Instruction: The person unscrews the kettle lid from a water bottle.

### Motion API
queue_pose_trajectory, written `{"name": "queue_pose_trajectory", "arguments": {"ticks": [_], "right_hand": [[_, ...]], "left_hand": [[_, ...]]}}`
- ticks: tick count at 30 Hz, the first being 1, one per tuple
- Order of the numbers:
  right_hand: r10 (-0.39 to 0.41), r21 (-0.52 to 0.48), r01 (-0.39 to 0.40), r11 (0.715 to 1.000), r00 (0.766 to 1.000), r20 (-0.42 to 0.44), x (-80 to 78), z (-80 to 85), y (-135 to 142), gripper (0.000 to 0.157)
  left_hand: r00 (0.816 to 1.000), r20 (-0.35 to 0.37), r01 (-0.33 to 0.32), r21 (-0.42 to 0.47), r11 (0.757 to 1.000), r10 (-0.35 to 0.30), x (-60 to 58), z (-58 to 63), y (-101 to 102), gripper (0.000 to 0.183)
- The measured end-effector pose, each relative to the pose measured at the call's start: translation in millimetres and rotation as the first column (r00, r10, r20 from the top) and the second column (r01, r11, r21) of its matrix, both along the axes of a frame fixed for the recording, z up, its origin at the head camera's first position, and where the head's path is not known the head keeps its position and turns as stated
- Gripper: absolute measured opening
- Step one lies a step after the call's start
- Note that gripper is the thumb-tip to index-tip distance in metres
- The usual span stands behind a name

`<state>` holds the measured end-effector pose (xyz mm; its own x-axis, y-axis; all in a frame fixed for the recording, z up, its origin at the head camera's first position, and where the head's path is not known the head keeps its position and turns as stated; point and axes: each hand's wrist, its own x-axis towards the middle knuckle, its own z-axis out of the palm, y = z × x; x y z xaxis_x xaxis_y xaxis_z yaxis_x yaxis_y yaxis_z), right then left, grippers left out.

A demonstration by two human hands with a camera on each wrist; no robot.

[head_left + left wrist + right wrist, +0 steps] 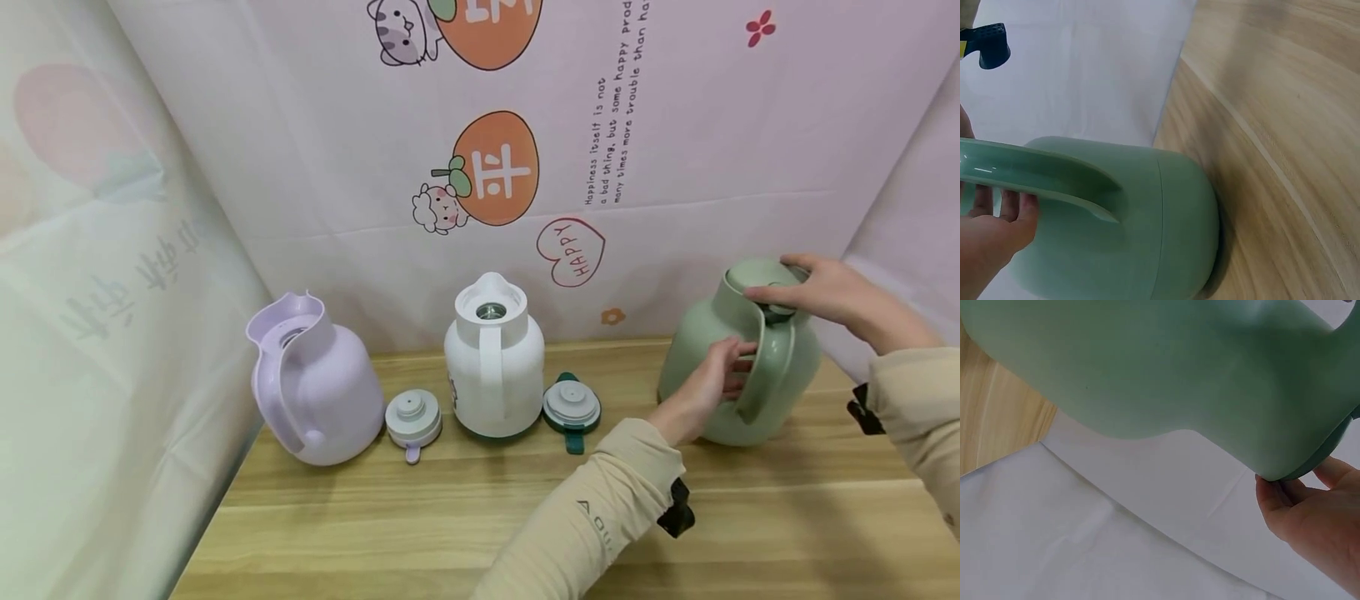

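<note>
A green thermos jug (697, 367) stands upright at the right of the table, with its lid (761, 275) seated in the neck. My left hand (708, 383) holds the jug's handle (772, 367), its fingers passing behind it; the left wrist view shows those fingers (1022, 209) under the handle. From above, my right hand (832, 292) grips the lid, thumb at the near side and fingers at the far side. In the right wrist view, the right hand's fingertips (1266, 487) are right at the rim, and the lid's edge is mostly hidden by the jug.
A lilac jug (345, 400) without a lid stands at the left, a grey-and-lilac lid (414, 417) beside it. Midway stands a white jug (502, 375), open at the top, with a grey-and-dark-green lid (572, 406) on its right. A printed cloth (337, 192) hangs behind.
</note>
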<state>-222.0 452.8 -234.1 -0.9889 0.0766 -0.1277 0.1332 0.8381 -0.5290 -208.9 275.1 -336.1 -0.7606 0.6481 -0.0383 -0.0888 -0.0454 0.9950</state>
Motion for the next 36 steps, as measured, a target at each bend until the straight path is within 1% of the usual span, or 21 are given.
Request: {"name": "queue_pose_trajectory", "arguments": {"ticks": [3, 6, 11, 13, 15, 18, 21, 23, 26, 30, 34, 36], "right_hand": [[-0.009, 0.002, 0.01, 1.0, 1.0, -0.019, 0.7, -0.2, -2, 0.105], [-0.017, 0.007, 0.017, 1.0, 0.999, -0.051, 2.2, -1.8, -4, 0.105], [-0.029, -0.006, 0.028, 1.0, 0.996, -0.086, 3.2, -5.2, -8, 0.104], [-0.029, -0.007, 0.029, 1.0, 0.995, -0.092, 2.6, -6.0, -10, 0.104], [-0.028, -0.003, 0.028, 1.0, 0.995, -0.094, 2.0, -6.2, -11, 0.104], [-0.021, 0.017, 0.023, 1.0, 0.995, -0.093, 1.5, -5.6, -14, 0.103], [-0.009, 0.03, 0.012, 0.999, 0.996, -0.086, 1.5, -4.1, -17, 0.103], [-0.001, 0.025, 0.003, 1.0, 0.997, -0.079, 1.3, -3.1, -21, 0.102], [0.008, 0.014, -0.007, 1.0, 0.998, -0.069, 1.1, -1.6, -26, 0.101], [0.02, 0.014, -0.019, 1.0, 0.997, -0.073, -0.9, 2.3, -36, 0.099], [0.039, 0.008, -0.038, 0.999, 0.996, -0.085, -5.2, 1.6, -45, 0.098], [0.055, 0.0, -0.055, 0.998, 0.995, -0.089, -7.4, 0.0, -49, 0.097]], "left_hand": [[1.0, 0.006, 0.014, 0.015, 1.0, -0.014, -1.3, 0.7, -1, 0.057], [0.999, 0.03, 0.017, 0.059, 0.998, -0.019, -1.3, 0.8, -2, 0.058], [0.996, 0.087, 0.0, 0.177, 0.984, -0.016, 1.2, -0.5, -4, 0.057], [0.995, 0.102, -0.008, 0.22, 0.975, -0.015, 1.6, -0.9, -5, 0.051], [0.995, 0.103, -0.029, 0.218, 0.975, 0.007, 2.2, -1.4, -6, 0.044], [0.998, 0.057, -0.029, 0.171, 0.985, 0.019, 2.5, -2.2, -9, 0.037], [1.0, -0.004, -0.016, 0.114, 0.993, 0.017, 2.1, -3.4, -13, 0.039], [1.0, -0.019, -0.006, 0.099, 0.995, 0.007, 1.0, -4.3, -16, 0.04], [1.0, -0.001, 0.01, 0.112, 0.994, -0.009, -1.1, -4.4, -22, 0.04], [0.998, 0.042, 0.033, 0.169, 0.985, -0.041, -6.5, 0.2, -31, 0.041], [0.997, 0.044, 0.058, 0.177, 0.983, -0.067, -12.2, 2.3, -43, 0.041], [0.997, 0.038, 0.064, 0.164, 0.984, -0.072, -14.0, 1.8, -48, 0.041]]}}
